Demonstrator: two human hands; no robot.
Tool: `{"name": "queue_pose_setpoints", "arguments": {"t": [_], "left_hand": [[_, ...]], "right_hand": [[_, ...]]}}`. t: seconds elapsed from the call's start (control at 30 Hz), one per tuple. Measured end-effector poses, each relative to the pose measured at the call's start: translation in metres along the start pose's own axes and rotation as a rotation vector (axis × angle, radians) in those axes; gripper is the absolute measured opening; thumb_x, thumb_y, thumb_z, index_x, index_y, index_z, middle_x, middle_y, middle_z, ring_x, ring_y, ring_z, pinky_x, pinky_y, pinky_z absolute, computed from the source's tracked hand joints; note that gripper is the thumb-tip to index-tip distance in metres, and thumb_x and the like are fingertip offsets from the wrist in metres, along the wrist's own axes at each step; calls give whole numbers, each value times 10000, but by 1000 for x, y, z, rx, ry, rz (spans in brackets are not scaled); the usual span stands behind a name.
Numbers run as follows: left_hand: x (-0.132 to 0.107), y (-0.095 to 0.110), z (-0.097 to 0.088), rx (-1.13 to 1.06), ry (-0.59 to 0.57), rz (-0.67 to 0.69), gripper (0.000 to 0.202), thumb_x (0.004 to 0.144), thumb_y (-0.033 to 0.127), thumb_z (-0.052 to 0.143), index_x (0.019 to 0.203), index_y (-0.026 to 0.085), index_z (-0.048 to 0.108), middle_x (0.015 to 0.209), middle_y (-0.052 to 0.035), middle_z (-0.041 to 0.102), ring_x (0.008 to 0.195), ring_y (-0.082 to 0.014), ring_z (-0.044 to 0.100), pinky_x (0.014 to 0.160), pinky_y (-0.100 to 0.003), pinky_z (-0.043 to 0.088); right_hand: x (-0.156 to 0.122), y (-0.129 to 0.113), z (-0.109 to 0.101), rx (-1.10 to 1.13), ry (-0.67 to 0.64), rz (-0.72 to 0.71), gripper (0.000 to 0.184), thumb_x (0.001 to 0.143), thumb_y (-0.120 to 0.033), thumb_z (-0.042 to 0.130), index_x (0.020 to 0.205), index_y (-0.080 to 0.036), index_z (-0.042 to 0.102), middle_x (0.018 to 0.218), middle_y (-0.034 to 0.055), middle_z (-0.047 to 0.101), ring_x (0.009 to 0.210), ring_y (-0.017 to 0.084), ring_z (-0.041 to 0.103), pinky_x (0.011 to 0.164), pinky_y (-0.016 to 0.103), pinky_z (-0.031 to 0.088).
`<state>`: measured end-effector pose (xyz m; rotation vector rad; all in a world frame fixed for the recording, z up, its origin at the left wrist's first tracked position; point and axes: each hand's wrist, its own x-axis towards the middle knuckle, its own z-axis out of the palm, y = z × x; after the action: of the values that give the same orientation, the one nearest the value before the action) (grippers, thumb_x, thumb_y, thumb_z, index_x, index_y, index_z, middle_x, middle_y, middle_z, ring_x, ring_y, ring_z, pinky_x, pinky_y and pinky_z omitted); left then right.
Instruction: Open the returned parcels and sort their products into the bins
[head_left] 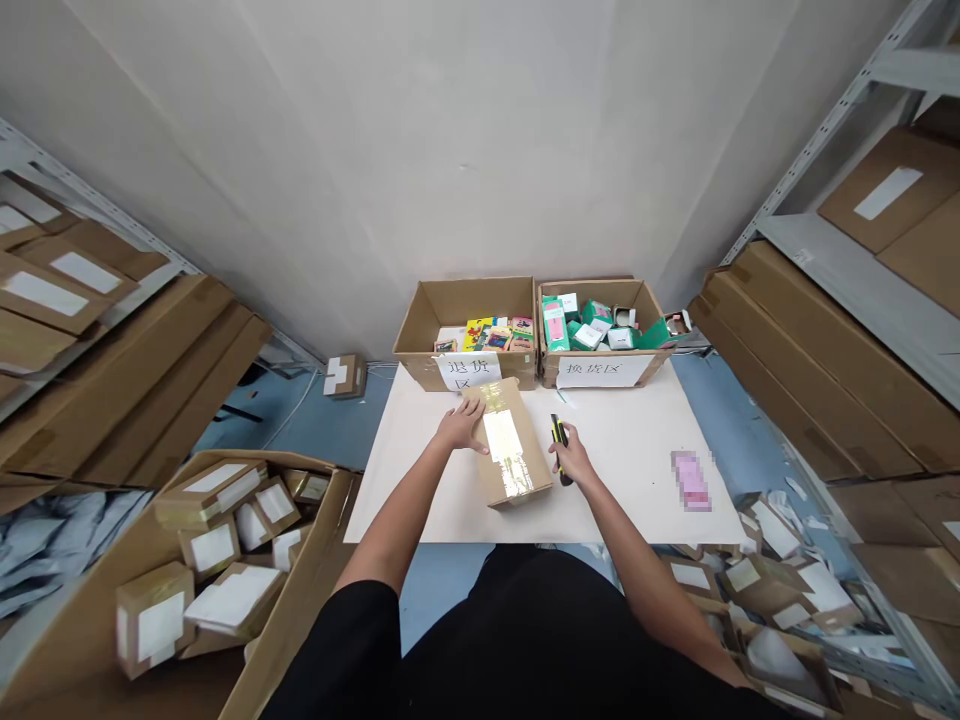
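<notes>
White tabletop [622,450], carton [508,440] with long axis forward, slightly left

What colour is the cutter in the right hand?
The cutter is black and bright yellow-green, as the head view shows.

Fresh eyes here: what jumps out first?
The taped parcel on the white table stands out, left hand on it, right hand holding a black-and-yellow cutter alongside. Behind stand two open cartons with paper signs. A pixelated pink patch sits toward the table's right side.
</notes>
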<state>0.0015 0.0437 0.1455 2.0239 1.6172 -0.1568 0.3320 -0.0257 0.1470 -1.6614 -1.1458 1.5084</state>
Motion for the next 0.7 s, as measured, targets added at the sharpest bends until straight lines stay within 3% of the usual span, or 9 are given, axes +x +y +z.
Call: {"name": "queue_pose_setpoints", "arguments": {"t": [0.1, 0.2, 0.27, 0.33, 0.53, 0.7], "left_hand": [[-9, 7, 10, -8, 35, -47, 1418, 554, 853, 819, 1706, 293, 211, 1794, -118, 112, 1656, -388, -1, 1313, -546, 116], [-15, 24, 25, -15, 77, -100, 1402, 606, 884, 766, 1716, 283, 156, 1796, -115, 96, 1657, -382, -8, 1313, -558, 99], [-15, 36, 35, -32, 105, -146, 1369, 655, 891, 724, 1720, 266, 132, 1797, -121, 75, 1656, -384, -8, 1306, -580, 110], [-12, 47, 43, -61, 130, -191, 1334, 695, 898, 680, 1721, 260, 114, 1800, -122, 45, 1655, -387, -25, 1295, -603, 139], [-2, 53, 51, -117, 114, -245, 1311, 713, 898, 661, 1721, 288, 84, 1803, -106, -32, 1651, -386, -83, 1273, -631, 196], [0, 51, 52, -154, 101, -250, 1326, 710, 872, 689, 1723, 294, 57, 1801, -93, -61, 1648, -396, -93, 1250, -653, 241]], "right_hand": [[14, -20, 3, -247, 10, -117, 719, 889, -208, 593, 1566, -301, 371, 900, 0, 750, 547, 191, 672, 741, 325, 567], [34, -48, 24, -469, -37, -295, 624, 939, -200, 571, 1544, -303, 460, 1129, 56, 769, 906, 258, 744, 920, 345, 538], [49, -66, 43, -580, -72, -409, 542, 976, -186, 531, 1508, -289, 519, 1318, 70, 724, 1153, 280, 690, 1017, 350, 499], [63, -82, 65, -677, -101, -466, 517, 1004, -180, 502, 1515, -261, 524, 1415, 86, 678, 1262, 284, 636, 1062, 352, 471], [96, -106, 112, -947, -210, -423, 568, 1016, -203, 540, 1577, -241, 460, 1339, 140, 706, 1197, 319, 665, 1017, 392, 476], [109, -110, 119, -1025, -238, -371, 509, 987, -219, 616, 1491, -234, 545, 1244, 147, 728, 1139, 327, 685, 978, 397, 480]]}}
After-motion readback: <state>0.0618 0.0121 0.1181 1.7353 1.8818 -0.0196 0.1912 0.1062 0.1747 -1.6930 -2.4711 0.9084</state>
